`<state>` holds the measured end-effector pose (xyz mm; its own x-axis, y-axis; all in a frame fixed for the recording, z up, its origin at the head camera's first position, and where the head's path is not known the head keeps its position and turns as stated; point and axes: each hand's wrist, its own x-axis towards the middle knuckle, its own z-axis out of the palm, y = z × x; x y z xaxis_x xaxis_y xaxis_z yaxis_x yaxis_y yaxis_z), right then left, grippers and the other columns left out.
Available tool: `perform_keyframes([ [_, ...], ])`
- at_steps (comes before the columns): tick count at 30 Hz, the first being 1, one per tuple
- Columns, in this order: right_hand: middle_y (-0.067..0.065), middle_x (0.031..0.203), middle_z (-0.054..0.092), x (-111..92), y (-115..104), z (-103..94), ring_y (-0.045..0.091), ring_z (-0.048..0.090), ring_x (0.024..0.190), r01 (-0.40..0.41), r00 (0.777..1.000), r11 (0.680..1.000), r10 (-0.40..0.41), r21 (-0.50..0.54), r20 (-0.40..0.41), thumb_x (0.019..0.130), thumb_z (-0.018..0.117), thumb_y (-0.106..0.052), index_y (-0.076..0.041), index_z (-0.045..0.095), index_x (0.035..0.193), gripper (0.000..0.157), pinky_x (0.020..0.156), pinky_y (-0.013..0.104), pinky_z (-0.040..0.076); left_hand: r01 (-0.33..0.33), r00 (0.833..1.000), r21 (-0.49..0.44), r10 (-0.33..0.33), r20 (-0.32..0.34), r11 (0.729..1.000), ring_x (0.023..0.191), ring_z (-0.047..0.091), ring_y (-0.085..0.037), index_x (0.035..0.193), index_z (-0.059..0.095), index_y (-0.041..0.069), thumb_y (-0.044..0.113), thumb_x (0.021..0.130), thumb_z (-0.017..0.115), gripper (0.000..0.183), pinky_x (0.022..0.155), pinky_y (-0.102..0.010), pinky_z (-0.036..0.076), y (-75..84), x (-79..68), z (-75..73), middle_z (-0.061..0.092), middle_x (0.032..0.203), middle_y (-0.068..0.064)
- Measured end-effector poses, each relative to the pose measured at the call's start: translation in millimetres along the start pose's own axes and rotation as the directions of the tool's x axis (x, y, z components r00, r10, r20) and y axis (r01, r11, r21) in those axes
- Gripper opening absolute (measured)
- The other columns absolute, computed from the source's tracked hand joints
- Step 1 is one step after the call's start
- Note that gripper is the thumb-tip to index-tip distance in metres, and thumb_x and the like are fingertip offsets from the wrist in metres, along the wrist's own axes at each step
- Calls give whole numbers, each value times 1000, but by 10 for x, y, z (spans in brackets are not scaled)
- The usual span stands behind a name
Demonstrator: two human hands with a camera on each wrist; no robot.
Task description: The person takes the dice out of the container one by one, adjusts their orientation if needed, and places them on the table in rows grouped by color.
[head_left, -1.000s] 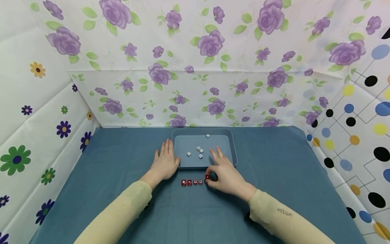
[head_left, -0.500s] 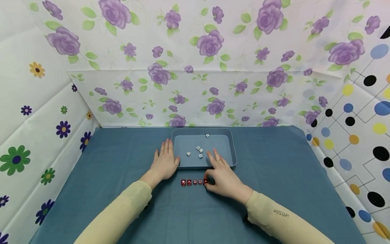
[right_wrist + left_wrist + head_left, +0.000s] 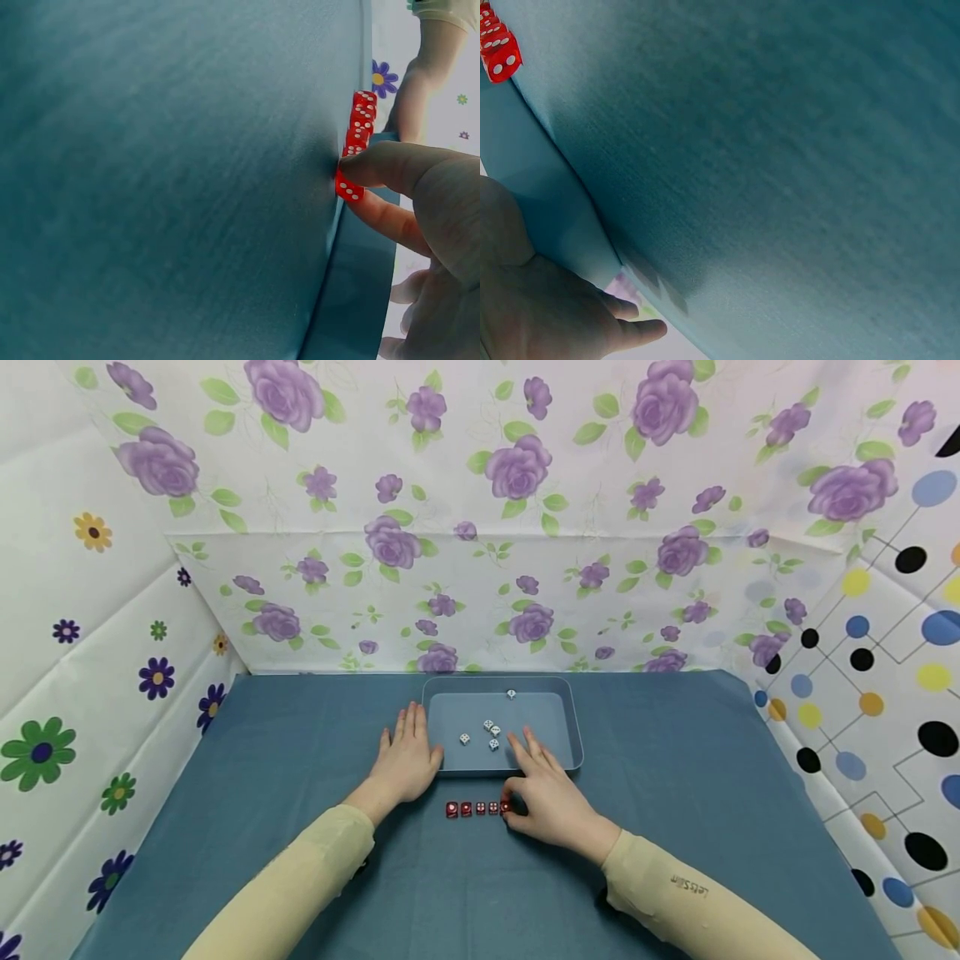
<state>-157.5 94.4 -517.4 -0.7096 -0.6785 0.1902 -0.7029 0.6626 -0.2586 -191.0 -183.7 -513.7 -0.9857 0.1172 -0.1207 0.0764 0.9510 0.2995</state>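
Note:
A row of red dice lies on the blue cloth in front of the blue-grey tray. At the row's right end, my right hand pinches one red die between thumb and index finger, its other fingers spread toward the tray. That die sits in line with the others, right up by its neighbour. My left hand lies with straight fingers along the tray's left side, thumb at the rim. In the left wrist view some red dice show at the upper left corner.
Inside the tray are several white dice, most near the middle and one white die by the far wall. A blue cloth covers the table. Flowered sheeting stands behind, with patterned sheets at both sides.
My right hand has brought the pinched red die left and slightly nearer to me, to the end of the row. Over the last half second it stays there. The left hand keeps still.

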Motion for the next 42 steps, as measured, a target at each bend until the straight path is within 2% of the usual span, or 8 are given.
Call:
perform_keyframes([
  [7, 29, 171, 28, 5, -15, -19, 52, 15, 160, 7, 1000, 1000, -7, -4, -19, 87, 90, -29, -27, 77, 91, 14, 123, 66, 27, 2, 1000, 0, -2, -1, 1000, 164, 5, -41, 169, 0, -5, 40, 115, 43, 83, 126, -68, 12, 7, -3, -11, 0, 177, -24],
  [17, 28, 172, 27, 14, -14, -27, 49, 10, 161, -9, 1000, 1000, 9, -19, 10, 89, 88, -31, -29, 76, 93, 13, 126, 64, 23, 4, 1000, 7, -4, 1, 1000, 164, 5, -41, 170, 1, -4, 41, 115, 43, 82, 127, -67, 12, 3, -1, -25, -1, 178, -23],
  [42, 27, 171, 28, -6, -17, -7, 50, 13, 161, -28, 999, 999, 28, -20, 16, 89, 87, -30, -29, 72, 91, 15, 125, 64, 25, 7, 1000, 6, -7, 3, 1000, 164, 5, -42, 169, 1, -5, 39, 115, 44, 82, 126, -68, 12, 18, -18, -17, 1, 177, -25],
])
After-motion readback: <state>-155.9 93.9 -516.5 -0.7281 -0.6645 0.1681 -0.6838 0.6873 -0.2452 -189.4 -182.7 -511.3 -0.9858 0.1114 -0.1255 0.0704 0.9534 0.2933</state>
